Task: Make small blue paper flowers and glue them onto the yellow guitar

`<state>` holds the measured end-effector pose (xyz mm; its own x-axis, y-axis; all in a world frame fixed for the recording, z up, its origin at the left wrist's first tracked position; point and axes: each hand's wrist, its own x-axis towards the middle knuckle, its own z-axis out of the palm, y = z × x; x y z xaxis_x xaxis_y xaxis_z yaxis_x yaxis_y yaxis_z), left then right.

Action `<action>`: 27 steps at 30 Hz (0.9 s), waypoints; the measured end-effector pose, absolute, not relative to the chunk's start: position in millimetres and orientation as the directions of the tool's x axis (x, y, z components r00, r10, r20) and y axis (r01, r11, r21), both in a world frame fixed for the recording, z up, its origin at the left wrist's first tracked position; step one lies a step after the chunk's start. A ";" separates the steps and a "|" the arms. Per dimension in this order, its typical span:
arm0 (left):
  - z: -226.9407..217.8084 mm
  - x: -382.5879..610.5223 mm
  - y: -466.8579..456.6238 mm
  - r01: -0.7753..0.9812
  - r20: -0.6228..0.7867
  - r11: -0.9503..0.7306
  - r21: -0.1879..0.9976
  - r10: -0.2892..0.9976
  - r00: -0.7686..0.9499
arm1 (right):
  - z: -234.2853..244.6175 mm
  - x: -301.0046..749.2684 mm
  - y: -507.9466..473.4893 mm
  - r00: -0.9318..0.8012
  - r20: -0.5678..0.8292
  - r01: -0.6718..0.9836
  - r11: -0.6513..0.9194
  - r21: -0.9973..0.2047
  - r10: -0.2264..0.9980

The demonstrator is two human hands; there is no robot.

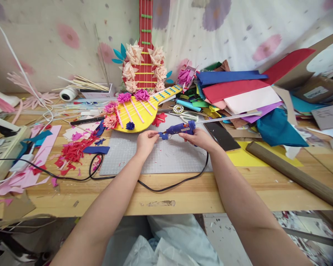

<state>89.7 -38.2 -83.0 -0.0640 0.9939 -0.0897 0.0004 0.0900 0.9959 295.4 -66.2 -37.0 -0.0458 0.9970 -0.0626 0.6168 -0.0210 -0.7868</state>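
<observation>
My right hand [195, 137] is wrapped round a blue hot glue gun [180, 128], with a long glue stick [230, 117] trailing from its back end. The gun's nozzle points left, at a small blue paper flower [163, 136]. Between the fingertips of my left hand [147, 142] that flower is pinched; its exact shape is partly hidden. Both hands are above a grey cutting mat [122, 155]. Just behind them lies a yellow paper lute [137, 116] decorated with pink flowers and one dark blue flower [130, 126].
A red instrument [145, 66] with cream flowers stands against the curtain. Coloured paper [238, 92] is heaped at the right, near a phone [222, 136] and a brown roll [294, 173]. Red scraps [76, 149] lie left. A black cord [169, 189] loops across the table's front.
</observation>
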 end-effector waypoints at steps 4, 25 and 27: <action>-83.4 89.8 -37.8 -0.013 -0.089 0.088 0.996 0.994 -0.065 | -36.3 296.1 -66.4 -0.045 -0.086 0.631 -0.038 -0.775 0.995; -81.8 88.7 -38.4 -0.068 -0.107 0.103 0.992 0.992 -0.062 | -46.7 308.3 -58.4 0.103 -0.026 0.581 -0.081 -0.810 0.994; -81.6 88.0 -38.4 -0.092 -0.100 0.094 0.991 0.993 -0.063 | -54.7 311.5 -52.3 0.232 0.036 0.580 -0.108 -0.807 0.972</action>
<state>88.0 -38.4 -81.6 -0.0633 0.9930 -0.0997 -0.0922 0.0936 0.9913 311.5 -52.3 -54.7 0.2316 0.9721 0.0363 0.5801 -0.1080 -0.8074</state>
